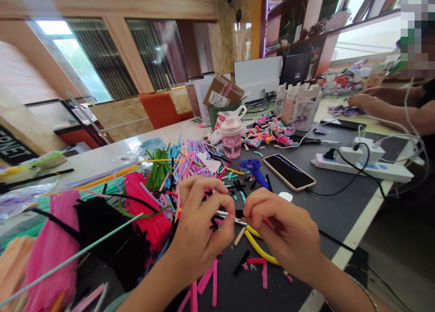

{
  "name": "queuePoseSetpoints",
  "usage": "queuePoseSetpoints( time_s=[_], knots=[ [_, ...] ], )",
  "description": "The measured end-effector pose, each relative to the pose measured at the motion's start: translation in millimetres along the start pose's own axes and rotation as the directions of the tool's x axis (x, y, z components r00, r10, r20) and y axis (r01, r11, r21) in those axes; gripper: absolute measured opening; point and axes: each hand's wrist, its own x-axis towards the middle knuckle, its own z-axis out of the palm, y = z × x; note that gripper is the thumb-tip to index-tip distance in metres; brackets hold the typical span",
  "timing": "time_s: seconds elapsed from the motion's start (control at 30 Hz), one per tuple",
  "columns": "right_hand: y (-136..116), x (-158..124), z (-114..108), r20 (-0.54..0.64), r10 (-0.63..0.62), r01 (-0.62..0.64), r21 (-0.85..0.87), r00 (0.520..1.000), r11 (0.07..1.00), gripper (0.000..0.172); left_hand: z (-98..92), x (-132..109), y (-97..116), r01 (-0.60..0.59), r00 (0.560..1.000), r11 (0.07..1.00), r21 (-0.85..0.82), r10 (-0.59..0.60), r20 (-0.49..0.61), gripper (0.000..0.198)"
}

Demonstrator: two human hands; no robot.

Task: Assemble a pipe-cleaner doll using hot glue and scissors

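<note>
Two monitors (258, 78) stand beyond the dark worktable (340, 212) (pipe cleaners (149, 216) everywhere).

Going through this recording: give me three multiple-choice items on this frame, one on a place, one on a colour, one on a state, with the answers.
1. Where does the blue glue gun lie?
A. Inside a cardboard box
B. On the dark work surface
C. On the power strip

2. What colour are the handles of the hand tool at the right hand?
A. Blue
B. Red
C. Yellow

3. What state is the phone in?
A. Lying flat, screen up
B. Held in the left hand
C. Standing upright

Answers:
1. B: it rests on that surface beside the phone.
2. C: yellow curves show below the hand.
3. A: its dark screen faces up.
</note>
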Motion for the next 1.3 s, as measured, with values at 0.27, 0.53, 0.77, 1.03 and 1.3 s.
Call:
queuePoseSetpoints(
  time_s=[0.27, 0.53, 0.77, 1.03, 1.3],
  knots=[
    [3.4, -0.7, -1.0, -0.061, 0.062, -0.059, 0.05, 0.996, 0.997, 0.021, -19.4, 10.1, -18.7, 0.315, 0.936, 0.944, -0.104, -0.327, -0.132, 0.013],
    [-10.8, 0.4, -3.3, -0.107, 0.151, -0.134, 0.149, 0.983, 0.98, 0.018, -52.2, 15.1, -53.0, 0.419, 0.906, 0.906, -0.053, -0.414, 0.089, 0.018],
    [-27.5, 1.0, -1.9, -0.018, 0.15, -0.136, 0.324, 0.989, 0.936, 0.013, -45.9, 11.6, -44.9, 0.349, 0.932, 0.9, -0.261, -0.305, 0.193, 0.02],
    [-26.5, 0.9, -5.5, 0.022, 0.168, -0.167, 0.292, 0.986, 0.942, 0.014, -40.1, 10.7, -47.0, 0.374, 0.917, 0.877, -0.301, -0.302, 0.26, 0.024],
    [-33.1, 1.3, -42.0, -0.212, 0.224, -0.233, -0.02, 0.951, 0.972, 0.011, -40.9, 19.2, -49.1, 0.413, 0.902, 0.858, -0.306, -0.34, 0.265, 0.021]
  ],
)
